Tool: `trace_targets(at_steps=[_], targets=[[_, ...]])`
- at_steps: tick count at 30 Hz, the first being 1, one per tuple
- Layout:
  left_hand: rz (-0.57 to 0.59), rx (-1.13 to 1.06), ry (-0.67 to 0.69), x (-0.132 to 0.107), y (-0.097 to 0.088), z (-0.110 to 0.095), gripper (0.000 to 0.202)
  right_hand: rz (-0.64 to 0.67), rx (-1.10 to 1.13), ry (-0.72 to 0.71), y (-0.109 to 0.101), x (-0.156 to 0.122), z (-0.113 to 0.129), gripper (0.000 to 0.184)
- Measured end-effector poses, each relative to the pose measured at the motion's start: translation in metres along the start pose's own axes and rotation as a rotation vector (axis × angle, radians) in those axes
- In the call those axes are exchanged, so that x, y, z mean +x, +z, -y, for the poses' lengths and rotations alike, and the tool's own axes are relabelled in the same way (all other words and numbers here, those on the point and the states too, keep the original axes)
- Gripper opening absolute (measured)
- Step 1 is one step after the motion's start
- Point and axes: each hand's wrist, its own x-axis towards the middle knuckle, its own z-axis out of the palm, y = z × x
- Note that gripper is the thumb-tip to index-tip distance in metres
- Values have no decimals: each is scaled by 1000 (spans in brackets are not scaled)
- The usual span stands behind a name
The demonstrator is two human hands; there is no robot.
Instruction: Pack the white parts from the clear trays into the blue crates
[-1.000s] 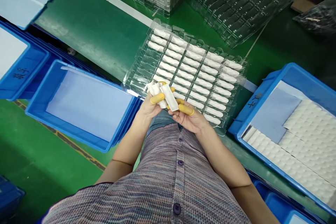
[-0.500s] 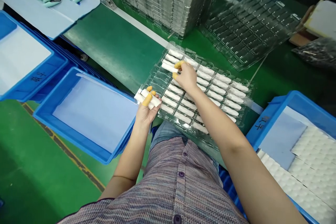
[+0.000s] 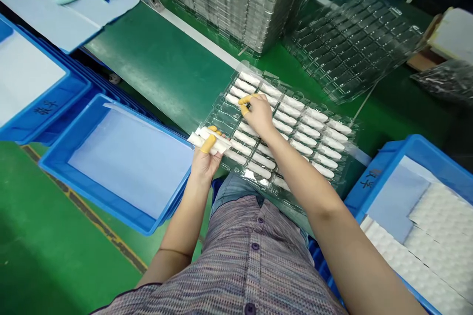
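As left fingers clasp white rolls, right fingers over tray

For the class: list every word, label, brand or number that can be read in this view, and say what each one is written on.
Blue plastic crate, left: handwritten dark characters, apparently Chinese, too blurred to quote.
Blue plastic crate, right: handwritten dark characters, also too blurred to quote.
No other readable text shows.

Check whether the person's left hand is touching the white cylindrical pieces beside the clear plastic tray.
Touching. The head view shows the left hand gripping the white cylindrical pieces, with a yellow finger cot pressed against them.
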Motion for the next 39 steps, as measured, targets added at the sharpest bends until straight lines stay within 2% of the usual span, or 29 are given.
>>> trace_targets(at_steps=[2, 5, 6, 7, 10, 13, 16, 19, 22, 25, 30, 33, 37, 39], targets=[[6, 30, 18, -1, 2, -2, 48, 93, 303, 84, -4, -29, 4, 17], [32, 90, 44, -5, 7, -2, 53, 428, 755, 276, -8, -79, 11, 23], [48, 119, 54, -7, 10, -2, 55, 491, 862, 324, -8, -93, 13, 29], [67, 151, 64, -9, 12, -1, 56, 506, 948, 361, -7, -106, 14, 35], [141, 245, 90, -17, 19, 1, 54, 428, 1144, 453, -6, -129, 15, 51], [207, 327, 113, -26, 24, 4, 52, 447, 1263, 558, -8, -140, 13, 52], [230, 345, 115, -32, 26, 9, 54, 416, 1309, 595, -9, -149, 10, 51], [168, 239, 45, -37, 27, 15, 50, 313, 1329, 553, -10, -158, 7, 53], [118, 162, -17, -42, 28, 18, 49, 230, 1220, 456, -11, -165, 7, 52], [165, 186, 0, -45, 30, 18, 51, 161, 1104, 403, -16, -171, 9, 51], [171, 226, 15, -46, 32, 12, 53, 268, 1236, 491, -21, -178, 11, 49], [195, 301, 57, -46, 31, 13, 50, 242, 1231, 478, -19, -181, 10, 48], [254, 395, 170, -49, 29, 18, 51, 58, 973, 323, -17, -184, 13, 41], [263, 391, 169, -49, 28, 18, 54, -14, 798, 233, -20, -185, 17, 33]])
